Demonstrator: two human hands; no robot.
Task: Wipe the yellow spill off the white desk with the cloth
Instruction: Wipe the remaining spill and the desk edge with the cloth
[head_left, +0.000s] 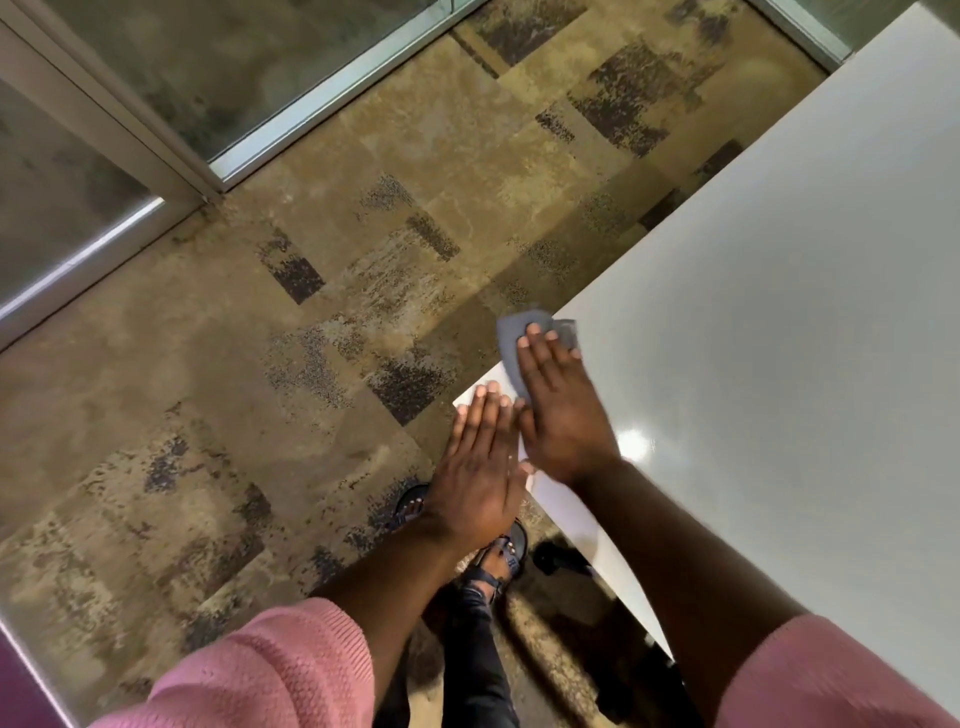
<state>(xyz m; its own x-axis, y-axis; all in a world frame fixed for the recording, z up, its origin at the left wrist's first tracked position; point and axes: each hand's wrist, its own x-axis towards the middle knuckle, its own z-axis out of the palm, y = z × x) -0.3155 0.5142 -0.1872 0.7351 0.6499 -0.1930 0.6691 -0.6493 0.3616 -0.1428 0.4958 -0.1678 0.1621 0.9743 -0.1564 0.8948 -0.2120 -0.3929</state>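
The white desk (779, 312) fills the right side of the head view, its corner near the centre. A grey cloth (511, 338) lies over the desk's left edge, partly hanging past it. My right hand (558, 410) presses flat on the cloth, fingers straight and together. My left hand (480, 467) rests flat beside it at the desk's corner, fingers extended, holding nothing. No yellow spill shows on the desk surface; anything under the cloth and hands is hidden.
Patterned brown carpet (260, 389) covers the floor to the left. Glass partitions with metal frames (171, 156) stand at the far left. My sandalled feet (498, 561) are beneath the desk corner. A dark object (561, 558) sits under the desk.
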